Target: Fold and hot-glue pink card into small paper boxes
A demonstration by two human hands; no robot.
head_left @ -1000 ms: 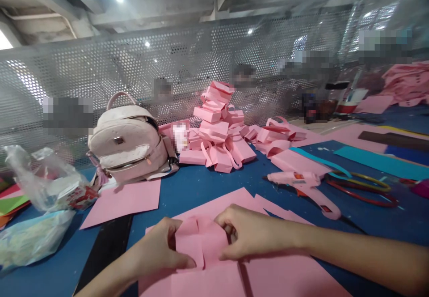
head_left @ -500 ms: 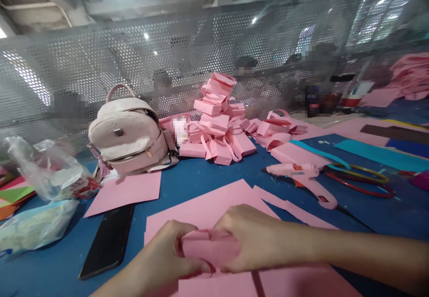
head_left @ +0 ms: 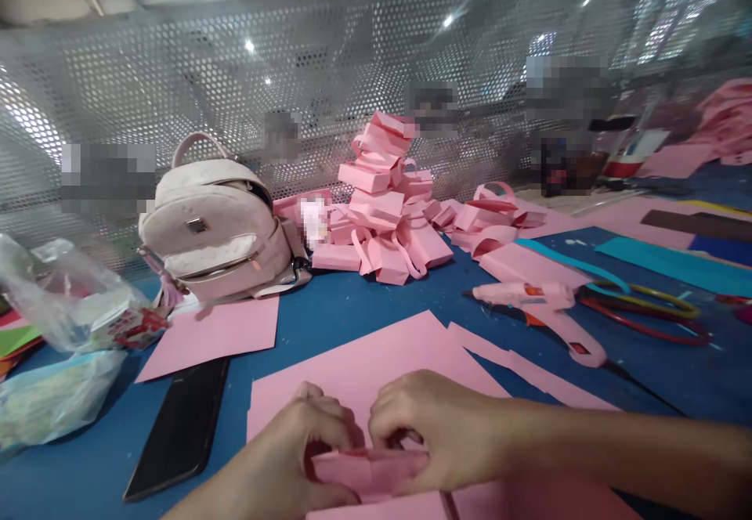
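No writing can be read: the label on the glue gun (head_left: 544,308) and the print on the packet (head_left: 126,328) near the bench's left edge are too blurred.

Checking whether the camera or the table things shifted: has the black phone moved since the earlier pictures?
No. The black phone lies below the same loose pink sheet, as before; only the view shifted.
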